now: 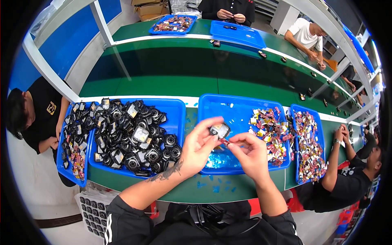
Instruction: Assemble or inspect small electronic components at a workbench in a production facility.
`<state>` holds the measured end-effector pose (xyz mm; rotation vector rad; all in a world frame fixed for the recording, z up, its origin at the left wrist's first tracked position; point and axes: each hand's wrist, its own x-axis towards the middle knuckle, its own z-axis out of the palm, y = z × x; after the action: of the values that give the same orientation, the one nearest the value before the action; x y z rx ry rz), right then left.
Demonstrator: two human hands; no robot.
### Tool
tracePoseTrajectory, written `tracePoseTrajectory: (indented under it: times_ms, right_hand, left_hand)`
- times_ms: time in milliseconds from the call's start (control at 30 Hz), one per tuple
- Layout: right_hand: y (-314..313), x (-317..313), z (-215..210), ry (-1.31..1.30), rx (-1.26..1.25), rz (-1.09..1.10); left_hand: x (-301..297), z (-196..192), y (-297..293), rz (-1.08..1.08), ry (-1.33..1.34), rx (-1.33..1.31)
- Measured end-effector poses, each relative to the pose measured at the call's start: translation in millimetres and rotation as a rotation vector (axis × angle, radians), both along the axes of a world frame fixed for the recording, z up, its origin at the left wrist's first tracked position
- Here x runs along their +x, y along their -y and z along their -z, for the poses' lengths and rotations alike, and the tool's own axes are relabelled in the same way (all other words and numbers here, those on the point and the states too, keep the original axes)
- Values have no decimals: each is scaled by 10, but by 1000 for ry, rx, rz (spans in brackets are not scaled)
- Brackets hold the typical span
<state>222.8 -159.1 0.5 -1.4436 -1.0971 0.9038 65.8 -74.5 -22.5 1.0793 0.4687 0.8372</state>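
Note:
My left hand holds a small black watch case between thumb and fingers, its silvery inner side showing. At the case's lower edge, my right hand pinches a small reddish piece, which looks like one of the little battery packs. Whether that piece is still joined to the case I cannot tell. Both hands are above a blue tray, whose right half carries a heap of small pink, yellow and silver battery packs. Left of it, another blue tray is piled with black watch cases.
More battery packs fill a blue tray on the right. A mixed tray stands at far left. Beyond a white rail lies a green conveyor with small parts along its far edge. Co-workers sit left, right and opposite. Blue film scraps litter the near edge.

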Motion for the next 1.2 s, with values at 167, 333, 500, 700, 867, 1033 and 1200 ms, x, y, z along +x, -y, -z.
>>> tracePoseTrajectory:
  times_ms: [167,333,500,700,867,1033,1200]
  right_hand:
    - [11,43,-4,-176,-22,-34]
    - [26,133,-102,-323,-71,-108]
    - [80,123,-75,-190,18,-102]
    - [82,-56,-135,39,5,-15]
    - [34,-83,39,41,126,120]
    - [14,-56,42,175,134,123]
    - [1,-79,3,302,167,151]
  left_hand:
    - [-51,-28,-35,-25,-210,418]
    - [-67,-129,8,-125,-392,849]
    - [-60,-49,2,109,-299,242]
    - [-46,-59,-44,262,-262,-195]
    - [-18,34,-10,132,-163,-14]
    - [-47,-4,-1,137,-181,27]
    - [-63,-84,10,123,-310,115]
